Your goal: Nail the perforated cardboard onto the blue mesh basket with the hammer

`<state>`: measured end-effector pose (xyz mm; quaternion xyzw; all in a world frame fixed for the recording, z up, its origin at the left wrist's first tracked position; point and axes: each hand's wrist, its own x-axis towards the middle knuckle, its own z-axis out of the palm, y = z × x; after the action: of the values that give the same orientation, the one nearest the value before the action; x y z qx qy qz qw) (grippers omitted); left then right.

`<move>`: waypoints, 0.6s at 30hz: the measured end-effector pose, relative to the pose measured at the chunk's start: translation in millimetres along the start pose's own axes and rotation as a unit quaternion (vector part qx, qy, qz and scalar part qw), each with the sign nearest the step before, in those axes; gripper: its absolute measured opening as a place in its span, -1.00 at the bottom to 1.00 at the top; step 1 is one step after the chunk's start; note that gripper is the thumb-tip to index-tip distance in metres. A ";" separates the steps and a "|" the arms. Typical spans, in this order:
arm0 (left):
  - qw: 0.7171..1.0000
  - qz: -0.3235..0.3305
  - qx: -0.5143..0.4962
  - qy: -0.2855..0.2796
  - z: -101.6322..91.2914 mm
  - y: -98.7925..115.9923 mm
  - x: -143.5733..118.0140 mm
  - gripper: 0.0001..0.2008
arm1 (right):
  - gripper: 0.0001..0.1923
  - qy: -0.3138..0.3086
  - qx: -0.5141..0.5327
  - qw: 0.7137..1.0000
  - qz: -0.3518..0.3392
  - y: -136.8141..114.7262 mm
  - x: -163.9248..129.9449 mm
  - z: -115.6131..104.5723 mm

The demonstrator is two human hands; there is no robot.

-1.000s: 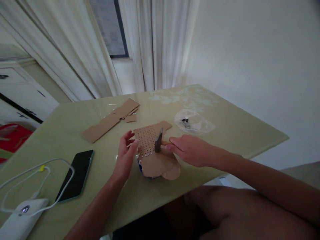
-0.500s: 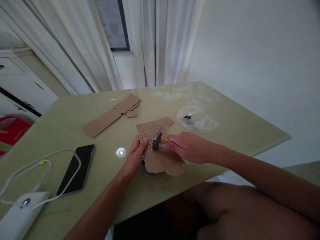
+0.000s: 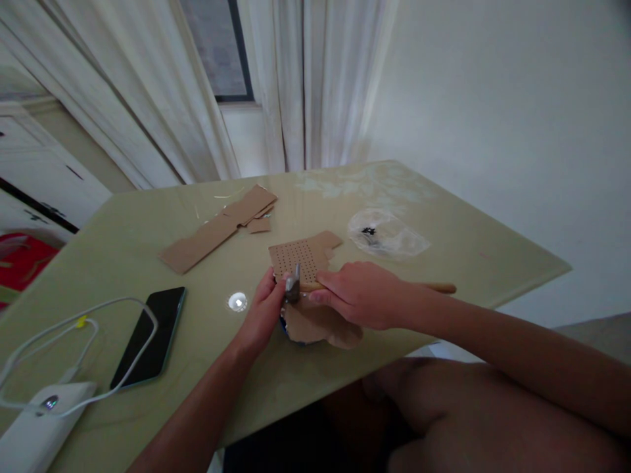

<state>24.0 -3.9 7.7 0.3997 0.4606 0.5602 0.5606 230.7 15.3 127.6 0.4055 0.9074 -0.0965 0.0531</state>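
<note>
Two bare hands worked over one bench [image 3: 468,253], with one hammer [image 3: 292,289] and one perforated card [image 3: 298,256] between them. The right hand [image 3: 367,292] was clamped on the hammer's wooden handle, its back turned up and its index finger laid along the wood; the forearm came in from the right, and the handle's end stuck out past the wrist. The hammer's metal head lay left of that hand's fingertips, close against the left thumb. The left hand [image 3: 266,312] was closed on the card's left edge, thumb on top and fingers curled at the side, its forearm slanting up from below.

The card's rows of holes, too small to count, spread ahead of both hands. Nearer the body than the right fingers lay one rounded brown flap [image 3: 320,322], a blue edge showing beneath it. Beyond the right hand sat one clear plastic bag [image 3: 389,235] with a cluster of black bits, not countable. Beyond the left hand lay one long cardboard strip [image 3: 211,236]; well to that hand's left, one phone [image 3: 150,335] and one white power bank [image 3: 59,420] with a looped cable.
</note>
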 end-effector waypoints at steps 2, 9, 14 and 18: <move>1.000 0.002 0.003 -0.008 0.5 2.1 -0.7 -0.50 | -0.43 -0.004 -0.018 1.000 -0.002 -1.3 -2.1 -2.9; 1.000 -0.009 0.008 -0.010 1.7 3.1 -0.7 -0.44 | -0.42 -0.017 -0.019 1.000 0.015 10.1 -8.9 -8.7; 1.000 -0.016 -0.009 -0.005 2.1 2.3 -0.2 -0.41 | -0.41 -0.014 -0.004 1.000 0.010 36.4 -19.7 -4.3; 1.000 -0.015 -0.019 -0.009 2.6 2.1 0.1 -0.41 | -0.42 -0.014 0.019 0.999 0.030 53.1 -28.1 0.9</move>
<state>25.9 -3.5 10.4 0.3871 0.4506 0.5570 0.5804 289.1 29.4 124.7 0.4322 0.8920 -0.1179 0.0609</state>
